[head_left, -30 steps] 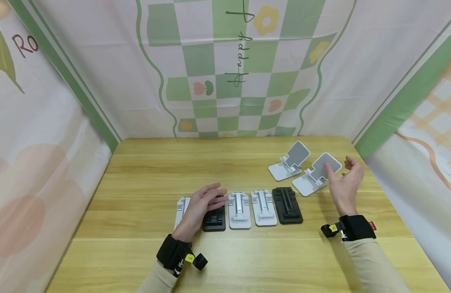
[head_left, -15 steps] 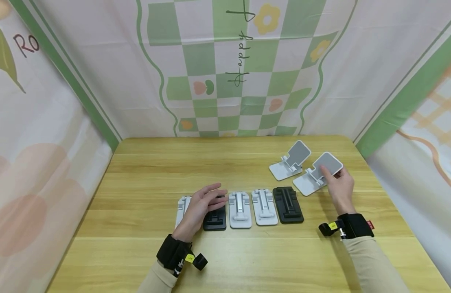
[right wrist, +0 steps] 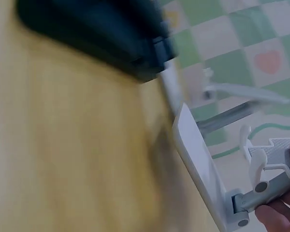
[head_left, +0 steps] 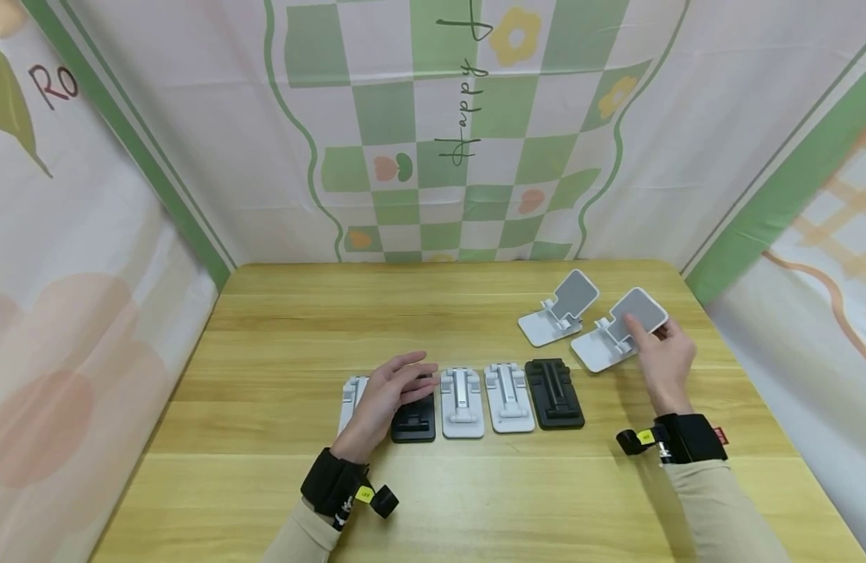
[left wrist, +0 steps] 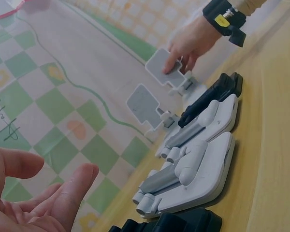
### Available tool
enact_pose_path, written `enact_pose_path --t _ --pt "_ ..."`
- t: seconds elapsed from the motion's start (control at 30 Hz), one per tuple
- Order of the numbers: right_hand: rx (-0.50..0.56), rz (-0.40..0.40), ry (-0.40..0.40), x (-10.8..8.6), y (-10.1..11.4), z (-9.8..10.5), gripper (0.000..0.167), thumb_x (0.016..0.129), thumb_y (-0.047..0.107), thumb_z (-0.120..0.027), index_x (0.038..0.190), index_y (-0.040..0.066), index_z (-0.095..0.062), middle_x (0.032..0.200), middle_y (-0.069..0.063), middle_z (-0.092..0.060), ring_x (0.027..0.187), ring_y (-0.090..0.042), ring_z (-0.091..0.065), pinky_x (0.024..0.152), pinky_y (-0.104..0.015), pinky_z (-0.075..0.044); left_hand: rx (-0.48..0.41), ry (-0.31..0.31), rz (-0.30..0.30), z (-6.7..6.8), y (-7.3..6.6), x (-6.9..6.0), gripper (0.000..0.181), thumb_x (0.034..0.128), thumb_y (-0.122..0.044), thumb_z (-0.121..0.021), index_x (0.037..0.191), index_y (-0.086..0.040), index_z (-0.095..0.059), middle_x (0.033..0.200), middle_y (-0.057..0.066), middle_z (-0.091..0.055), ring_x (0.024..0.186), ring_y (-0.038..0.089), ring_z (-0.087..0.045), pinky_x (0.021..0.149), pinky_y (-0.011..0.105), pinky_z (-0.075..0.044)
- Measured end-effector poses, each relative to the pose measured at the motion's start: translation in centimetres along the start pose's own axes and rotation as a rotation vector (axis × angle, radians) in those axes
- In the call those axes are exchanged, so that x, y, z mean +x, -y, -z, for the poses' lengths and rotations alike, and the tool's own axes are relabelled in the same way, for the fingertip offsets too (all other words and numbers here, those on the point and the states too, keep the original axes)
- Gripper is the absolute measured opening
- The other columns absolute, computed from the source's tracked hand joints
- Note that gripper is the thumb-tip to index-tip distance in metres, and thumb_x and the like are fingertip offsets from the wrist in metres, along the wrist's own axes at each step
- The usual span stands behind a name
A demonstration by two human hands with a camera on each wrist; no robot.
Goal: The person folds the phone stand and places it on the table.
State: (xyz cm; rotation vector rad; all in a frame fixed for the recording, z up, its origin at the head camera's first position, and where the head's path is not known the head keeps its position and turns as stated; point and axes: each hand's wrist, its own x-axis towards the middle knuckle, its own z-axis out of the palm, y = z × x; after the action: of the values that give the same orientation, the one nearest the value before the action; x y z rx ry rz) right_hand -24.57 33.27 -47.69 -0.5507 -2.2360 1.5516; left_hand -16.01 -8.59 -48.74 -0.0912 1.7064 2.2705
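Observation:
My right hand [head_left: 667, 361] pinches the upper plate of an unfolded white phone stand [head_left: 605, 349], thumb on its grey pad and fingers behind. In the right wrist view, the fingers lie by the hinged arm of this phone stand [right wrist: 198, 154]. A second unfolded white phone stand [head_left: 545, 327] stands just to its left. My left hand [head_left: 387, 395] hovers with relaxed fingers over a folded black phone stand [head_left: 413, 422], partly hiding it and a folded white stand [head_left: 350, 399]. In the left wrist view, nothing lies between the fingers of the left hand [left wrist: 48, 198].
Right of the left hand, two folded white phone stands [head_left: 463, 403] and a folded black phone stand [head_left: 554, 395] continue the row. All lie on a wooden table [head_left: 264, 375]. A printed cloth [head_left: 433, 203] hangs behind the table's back edge.
My right hand has closed its thumb and fingers on the near unfolded phone stand's plate and shifted the stand slightly right and back. The left hand stays in place.

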Motion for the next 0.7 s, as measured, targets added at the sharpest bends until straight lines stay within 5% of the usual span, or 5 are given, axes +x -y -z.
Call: enact_pose_path --t 0.27,0.47,0.7 --pt "0.137 0.174 -0.133 -0.9 4.6 1.0 0.040 0.088 0.020 -0.085 0.125 0.007 -0.074 0.094 0.020 -0.071 0.089 0.001 -0.067 0.077 -0.008 -0.052 -0.023 0.006 0.014 -0.4 0.0 0.1 0.053 0.1061 -0.022 -0.059 0.152 -0.001 -0.044 0.140 0.026 -0.060 0.116 0.025 -0.070 0.098 0.031 -0.056" --pt "0.220 0.277 -0.040 -3.9 8.4 0.2 0.034 0.088 0.013 -0.084 0.120 0.006 -0.075 0.100 0.015 -0.074 0.092 -0.004 -0.069 0.078 -0.010 -0.054 -0.026 0.057 0.013 -0.9 0.0 0.2 0.055 0.1067 -0.024 -0.058 0.154 0.000 -0.042 0.142 0.026 -0.058 0.114 0.019 -0.070 0.101 0.032 -0.055" --pt "0.217 0.382 0.191 -8.2 11.2 -2.3 0.032 0.092 0.007 -0.078 0.122 0.001 -0.072 0.103 0.015 -0.075 0.092 -0.004 -0.072 0.080 -0.015 -0.058 -0.121 0.205 0.016 -1.8 -0.1 0.3 0.063 0.1080 -0.031 -0.055 0.159 -0.001 -0.033 0.148 0.027 -0.053 0.126 0.025 -0.064 0.111 0.038 -0.048"
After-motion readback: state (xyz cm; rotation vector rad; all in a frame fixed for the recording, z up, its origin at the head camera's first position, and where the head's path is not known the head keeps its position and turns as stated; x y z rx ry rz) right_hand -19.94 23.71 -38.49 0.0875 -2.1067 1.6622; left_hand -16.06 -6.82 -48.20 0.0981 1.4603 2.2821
